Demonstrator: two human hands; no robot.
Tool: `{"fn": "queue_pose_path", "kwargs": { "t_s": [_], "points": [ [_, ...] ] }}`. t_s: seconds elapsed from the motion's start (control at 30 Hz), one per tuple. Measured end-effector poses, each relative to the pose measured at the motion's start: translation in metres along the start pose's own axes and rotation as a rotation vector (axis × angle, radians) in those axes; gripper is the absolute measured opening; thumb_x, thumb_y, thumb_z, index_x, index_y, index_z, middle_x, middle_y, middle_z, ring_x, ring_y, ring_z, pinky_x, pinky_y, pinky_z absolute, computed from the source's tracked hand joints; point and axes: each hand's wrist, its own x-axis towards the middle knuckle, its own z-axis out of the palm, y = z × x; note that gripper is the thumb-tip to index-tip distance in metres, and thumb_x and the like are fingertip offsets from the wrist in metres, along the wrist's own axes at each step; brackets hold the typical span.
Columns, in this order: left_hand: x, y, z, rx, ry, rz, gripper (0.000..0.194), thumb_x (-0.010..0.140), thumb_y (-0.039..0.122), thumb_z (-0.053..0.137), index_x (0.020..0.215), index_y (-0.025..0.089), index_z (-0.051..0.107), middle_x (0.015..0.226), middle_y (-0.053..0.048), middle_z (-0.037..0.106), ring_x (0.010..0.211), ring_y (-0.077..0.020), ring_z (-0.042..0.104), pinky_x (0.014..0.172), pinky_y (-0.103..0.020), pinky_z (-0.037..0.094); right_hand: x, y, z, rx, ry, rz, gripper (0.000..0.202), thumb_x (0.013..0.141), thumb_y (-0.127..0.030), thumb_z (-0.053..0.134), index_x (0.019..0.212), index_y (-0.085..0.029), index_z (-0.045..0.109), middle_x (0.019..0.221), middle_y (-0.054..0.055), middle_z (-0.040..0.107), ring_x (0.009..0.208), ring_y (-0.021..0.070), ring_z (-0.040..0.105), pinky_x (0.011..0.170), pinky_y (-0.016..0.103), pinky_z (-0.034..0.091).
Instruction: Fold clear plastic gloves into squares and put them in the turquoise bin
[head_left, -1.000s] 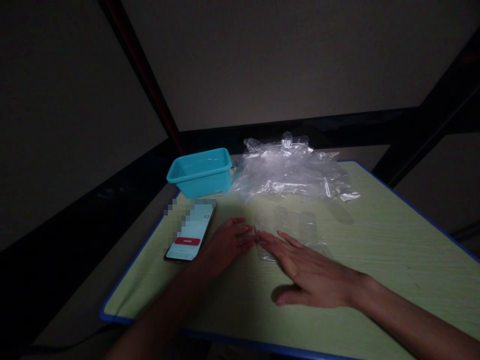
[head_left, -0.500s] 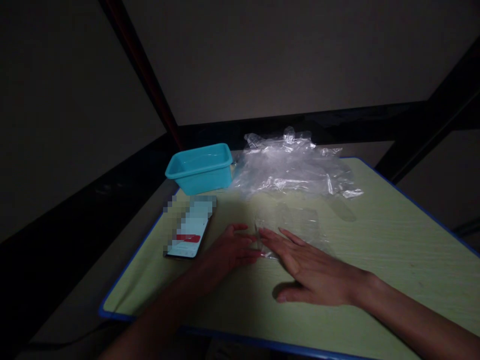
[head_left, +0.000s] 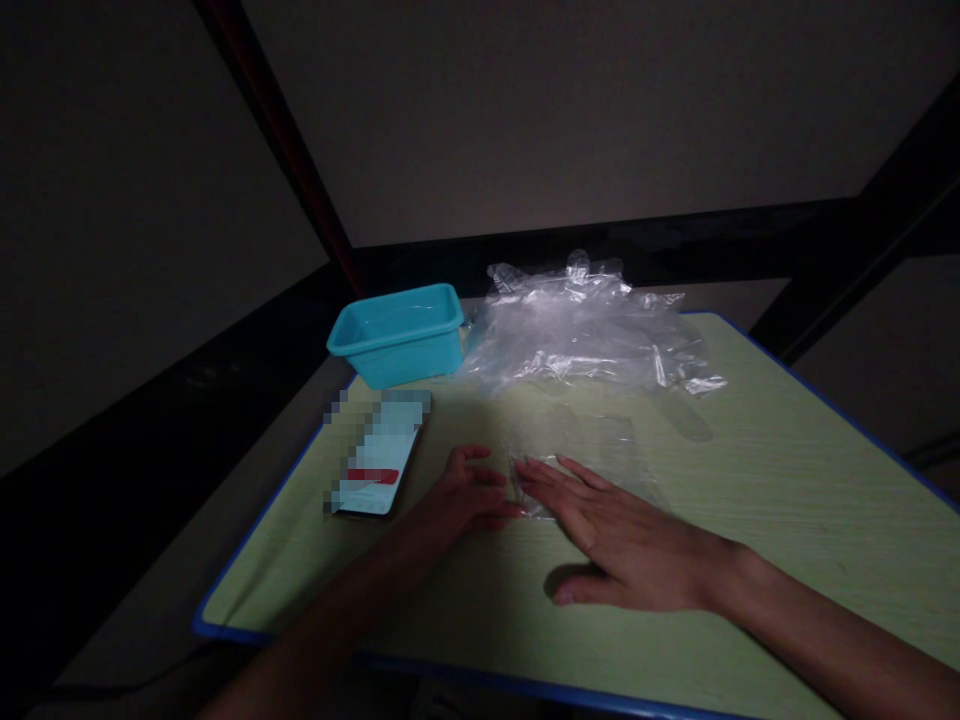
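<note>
A thin, clear plastic sheet (head_left: 600, 435), probably a folded disposable glove, lies on the light green table. My right hand (head_left: 615, 540) rests flat on its near part, fingers stretched out and thumb spread. At the sheet's left edge is my left hand (head_left: 469, 492), its fingers apart and slightly bent. The left fingertips reach the near left corner; whether they touch it I cannot tell. Behind the sheet spreads a crumpled heap of clear plastic gloves (head_left: 577, 330), with rounded finger-like tips showing.
A turquoise plastic basket (head_left: 409, 360) stands at the back left of the table (head_left: 787, 520), beside the heap. In front of it lies a phone (head_left: 386, 450) with its screen lit and partly blurred. Blue edging (head_left: 525, 685) runs around the table. A wall rises behind.
The sheet's left edge, slightly raised before, now lies flatter. My left fingers have shifted very slightly; my right hand stays in place.
</note>
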Motion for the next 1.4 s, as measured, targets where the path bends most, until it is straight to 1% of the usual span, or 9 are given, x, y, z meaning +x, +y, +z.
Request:
{"fn": "queue_pose_path", "kwargs": {
  "t_s": [0.1, 0.23, 0.3, 0.5, 0.73, 0.93, 1.07, 1.2, 1.4],
  "points": [
    [-0.004, 0.002, 0.0, 0.133, 0.036, 0.051, 0.042, 0.068, 0.023, 0.061, 0.102, 0.021, 0.036, 0.098, -0.004, 0.051, 0.074, -0.0169, 0.065, 0.07, -0.033, 0.047, 0.0, -0.001, -0.002, -0.002, -0.043, -0.012, 0.083, 0.085, -0.061, 0.038, 0.138, 0.001, 0.027, 0.147, 0.023, 0.017, 0.137, 0.0266, 0.009, 0.111, 0.048, 0.012],
    [-0.004, 0.0, -0.003, 0.354, 0.109, 0.325, 0.034, 0.071, 0.024, 0.055, 0.101, 0.021, 0.039, 0.108, -0.007, 0.05, 0.091, -0.0196, 0.059, 0.078, -0.035, 0.046, 0.001, 0.001, -0.002, 0.01, -0.062, -0.048, 0.083, 0.085, -0.062, 0.035, 0.139, -0.001, 0.027, 0.147, 0.022, 0.015, 0.137, 0.0275, 0.006, 0.111, 0.049, 0.009],
    [-0.002, 0.0, -0.004, 0.438, 0.129, 0.402, 0.032, 0.073, 0.021, 0.051, 0.102, 0.021, 0.038, 0.112, -0.009, 0.049, 0.101, -0.021, 0.055, 0.083, -0.037, 0.045, 0.001, 0.003, -0.001, 0.018, -0.056, -0.057, 0.083, 0.084, -0.063, 0.036, 0.14, -0.002, 0.025, 0.147, 0.021, 0.014, 0.137, 0.0276, 0.006, 0.111, 0.05, 0.008],
    [0.0, 0.001, -0.001, 0.642, 0.142, 0.391, 0.032, 0.078, 0.018, 0.044, 0.109, 0.018, 0.038, 0.112, -0.011, 0.051, 0.105, -0.0214, 0.053, 0.089, -0.038, 0.042, 0.001, 0.004, -0.001, -0.002, -0.073, -0.06, 0.08, 0.084, -0.063, 0.036, 0.142, -0.01, 0.021, 0.148, 0.02, 0.008, 0.137, 0.0279, 0.003, 0.11, 0.051, 0.007],
    [0.003, 0.0, 0.0, 0.682, 0.179, 0.377, 0.029, 0.077, 0.016, 0.045, 0.105, 0.018, 0.042, 0.109, -0.009, 0.053, 0.098, -0.0204, 0.054, 0.085, -0.037, 0.045, 0.0, 0.005, 0.001, 0.043, -0.03, -0.08, 0.072, 0.084, -0.06, 0.042, 0.141, -0.019, 0.029, 0.149, 0.017, 0.006, 0.137, 0.0303, 0.004, 0.109, 0.054, 0.007],
    [0.007, -0.001, -0.002, 0.66, 0.192, 0.387, 0.025, 0.079, 0.016, 0.047, 0.104, 0.018, 0.044, 0.106, -0.008, 0.054, 0.092, -0.019, 0.056, 0.083, -0.037, 0.046, -0.001, 0.004, -0.006, 0.021, -0.023, -0.105, 0.078, 0.084, -0.057, 0.044, 0.142, -0.011, 0.022, 0.148, 0.02, 0.01, 0.137, 0.0276, 0.005, 0.109, 0.052, 0.01],
    [0.005, -0.003, -0.002, 0.756, 0.213, 0.55, 0.026, 0.079, 0.014, 0.044, 0.105, 0.018, 0.045, 0.107, -0.008, 0.054, 0.094, -0.0194, 0.055, 0.085, -0.039, 0.046, -0.009, 0.008, -0.021, -0.042, 0.068, -0.081, 0.073, 0.089, -0.053, 0.038, 0.142, -0.006, 0.02, 0.149, 0.017, 0.014, 0.137, 0.0245, 0.009, 0.11, 0.05, 0.009],
    [0.007, -0.001, 0.006, 1.014, 0.122, 0.772, 0.031, 0.081, 0.013, 0.04, 0.111, 0.017, 0.046, 0.125, -0.013, 0.047, 0.118, -0.0243, 0.044, 0.1, -0.046, 0.035, -0.023, 0.018, -0.034, -0.095, 0.125, 0.027, 0.054, 0.095, -0.037, 0.03, 0.14, -0.008, 0.027, 0.147, 0.014, 0.025, 0.136, 0.0224, 0.019, 0.11, 0.048, 0.016],
    [0.021, 0.005, 0.034, 1.279, -0.112, 0.852, 0.032, 0.086, 0.018, 0.041, 0.116, 0.009, 0.051, 0.136, -0.02, 0.042, 0.127, -0.0277, 0.038, 0.105, -0.045, 0.031, -0.035, 0.04, -0.026, -0.104, 0.113, 0.138, 0.049, 0.096, -0.03, 0.028, 0.14, -0.01, 0.028, 0.145, 0.013, 0.031, 0.134, 0.0211, 0.025, 0.109, 0.048, 0.022]
  ]
}}
